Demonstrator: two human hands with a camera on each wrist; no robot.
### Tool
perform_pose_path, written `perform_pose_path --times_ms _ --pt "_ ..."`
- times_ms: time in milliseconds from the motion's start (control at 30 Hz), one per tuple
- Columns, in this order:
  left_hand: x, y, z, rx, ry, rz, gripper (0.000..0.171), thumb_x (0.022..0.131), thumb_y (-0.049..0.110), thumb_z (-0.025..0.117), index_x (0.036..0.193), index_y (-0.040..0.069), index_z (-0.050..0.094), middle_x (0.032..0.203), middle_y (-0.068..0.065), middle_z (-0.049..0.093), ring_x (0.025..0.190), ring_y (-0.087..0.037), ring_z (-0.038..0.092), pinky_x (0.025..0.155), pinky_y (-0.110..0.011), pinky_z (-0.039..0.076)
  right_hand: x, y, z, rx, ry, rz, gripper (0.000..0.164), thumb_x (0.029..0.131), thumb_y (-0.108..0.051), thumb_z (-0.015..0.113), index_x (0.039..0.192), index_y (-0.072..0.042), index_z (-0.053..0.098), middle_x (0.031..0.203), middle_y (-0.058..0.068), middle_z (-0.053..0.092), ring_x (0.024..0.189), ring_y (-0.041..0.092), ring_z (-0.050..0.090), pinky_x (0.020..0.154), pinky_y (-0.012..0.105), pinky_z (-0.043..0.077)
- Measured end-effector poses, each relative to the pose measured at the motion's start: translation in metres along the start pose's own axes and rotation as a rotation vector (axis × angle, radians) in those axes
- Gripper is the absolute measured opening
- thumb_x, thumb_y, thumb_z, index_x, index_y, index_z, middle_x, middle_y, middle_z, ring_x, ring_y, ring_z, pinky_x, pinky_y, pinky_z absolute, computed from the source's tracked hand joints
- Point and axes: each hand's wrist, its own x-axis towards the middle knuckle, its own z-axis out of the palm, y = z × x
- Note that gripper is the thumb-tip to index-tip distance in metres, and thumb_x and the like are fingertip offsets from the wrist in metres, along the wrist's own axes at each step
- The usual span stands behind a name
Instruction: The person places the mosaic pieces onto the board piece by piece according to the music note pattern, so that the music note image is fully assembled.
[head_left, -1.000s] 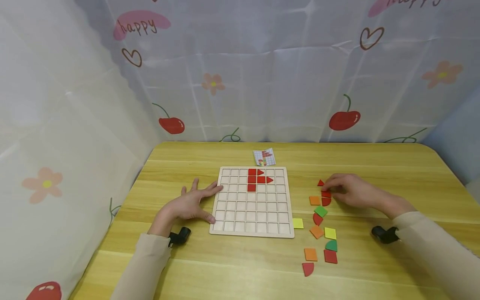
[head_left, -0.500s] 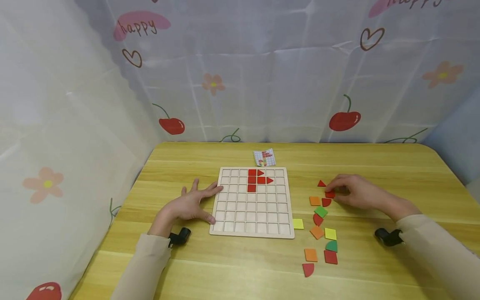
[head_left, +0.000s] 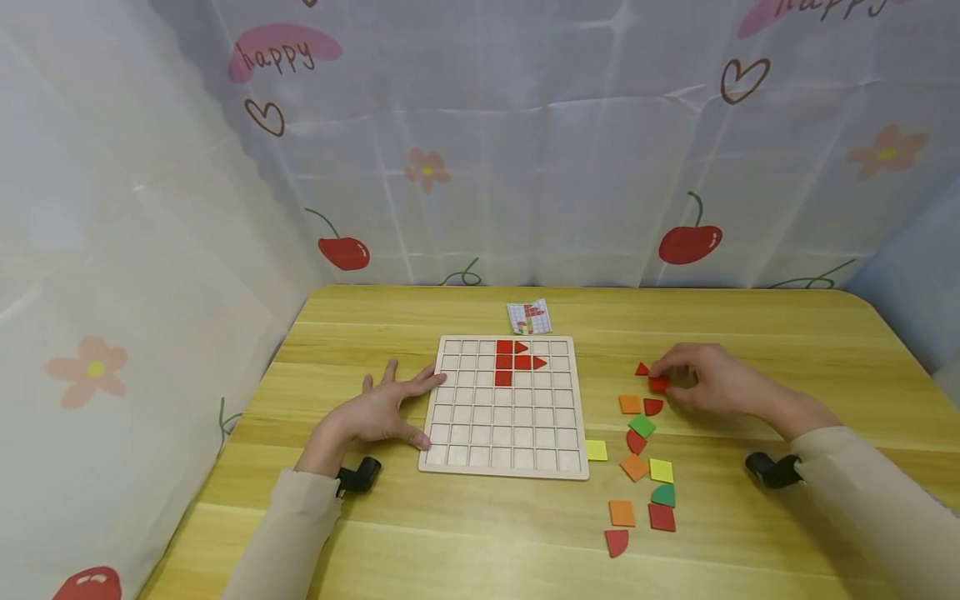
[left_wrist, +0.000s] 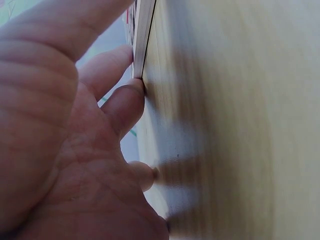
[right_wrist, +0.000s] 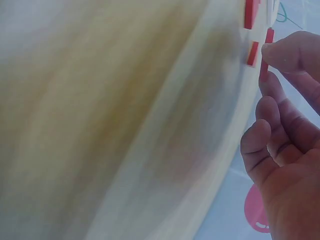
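Note:
My left hand (head_left: 381, 406) lies with spread fingers at the left edge of a pale wooden grid board (head_left: 480, 425); its thumb and index finger touch the frame. Between thumb and finger, my right hand (head_left: 708, 379) pinches a red square tile (head_left: 659, 384), seen edge-on as a thin red tile (right_wrist: 266, 60) in the right wrist view. A small red triangle (head_left: 642, 368) is just left of those fingertips, and a red quarter-circle tile (head_left: 653, 407) lies below them. In the board's upper cells sit several red squares (head_left: 504, 362) and two red triangles (head_left: 539, 362).
A small pattern card (head_left: 529, 317) lies behind the board. Right of the board are scattered orange tiles (head_left: 622, 512), yellow tiles (head_left: 661, 471), green pieces (head_left: 642, 427) and more red ones (head_left: 662, 517). A printed curtain (head_left: 555, 192) hangs behind the table.
The right hand has taken the red square from beside the red quarter circle and drawn it slightly up and right, apart from that piece. The left hand has stayed in place.

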Motion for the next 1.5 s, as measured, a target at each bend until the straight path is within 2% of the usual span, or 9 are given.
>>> perform_pose_path --times_ms 167,333,567,1000,1200,1500 --pt "0.000 0.000 0.001 0.010 -0.001 0.001 0.107 0.071 0.049 0.090 0.161 0.038 0.034 0.173 0.011 0.017 0.156 -0.041 -0.026 0.116 -0.073 -0.021 0.007 -0.005 0.000 0.014 0.017 -0.011 0.029 0.082 -0.005 0.084 0.109 -0.016 0.078 0.104 -0.007 0.073 0.082 0.008 0.054 0.068 0.024 0.049" --pt "0.001 -0.001 0.001 0.020 -0.004 0.002 0.107 0.071 0.050 0.090 0.161 0.038 0.033 0.173 0.010 0.017 0.156 -0.042 -0.026 0.116 -0.073 -0.021 0.016 -0.015 0.000 0.040 0.002 0.015 0.027 0.082 -0.006 0.083 0.107 -0.017 0.079 0.098 -0.006 0.071 0.083 0.013 0.056 0.067 0.024 0.049" --pt "0.001 -0.001 0.000 0.022 -0.006 -0.002 0.107 0.072 0.049 0.090 0.161 0.038 0.032 0.173 0.012 0.016 0.156 -0.042 -0.026 0.116 -0.072 -0.021 0.033 -0.027 0.005 0.055 -0.051 0.037 0.025 0.085 -0.011 0.080 0.109 -0.018 0.079 0.100 -0.005 0.070 0.083 0.015 0.056 0.069 0.024 0.049" --pt "0.001 -0.002 0.001 0.022 0.000 0.006 0.107 0.071 0.049 0.090 0.161 0.037 0.033 0.173 0.010 0.017 0.156 -0.043 -0.026 0.116 -0.073 -0.021 0.078 -0.065 0.021 0.079 -0.103 -0.016 0.022 0.088 -0.014 0.078 0.109 -0.021 0.079 0.106 -0.004 0.071 0.091 0.018 0.057 0.077 0.032 0.050" --pt "0.002 -0.002 0.000 0.023 0.000 0.001 0.107 0.071 0.049 0.090 0.161 0.037 0.033 0.173 0.011 0.016 0.156 -0.042 -0.026 0.117 -0.072 -0.022 0.093 -0.083 0.030 0.086 -0.129 -0.044 0.022 0.087 -0.014 0.079 0.107 -0.020 0.079 0.103 -0.004 0.071 0.090 0.019 0.059 0.078 0.032 0.051" --pt "0.001 -0.001 -0.002 0.022 -0.007 -0.002 0.107 0.072 0.048 0.090 0.161 0.037 0.032 0.173 0.011 0.016 0.155 -0.043 -0.026 0.116 -0.072 -0.023 0.112 -0.096 0.045 0.099 -0.138 -0.117 0.018 0.088 -0.014 0.077 0.105 -0.017 0.079 0.104 -0.004 0.072 0.089 0.015 0.059 0.080 0.030 0.052"
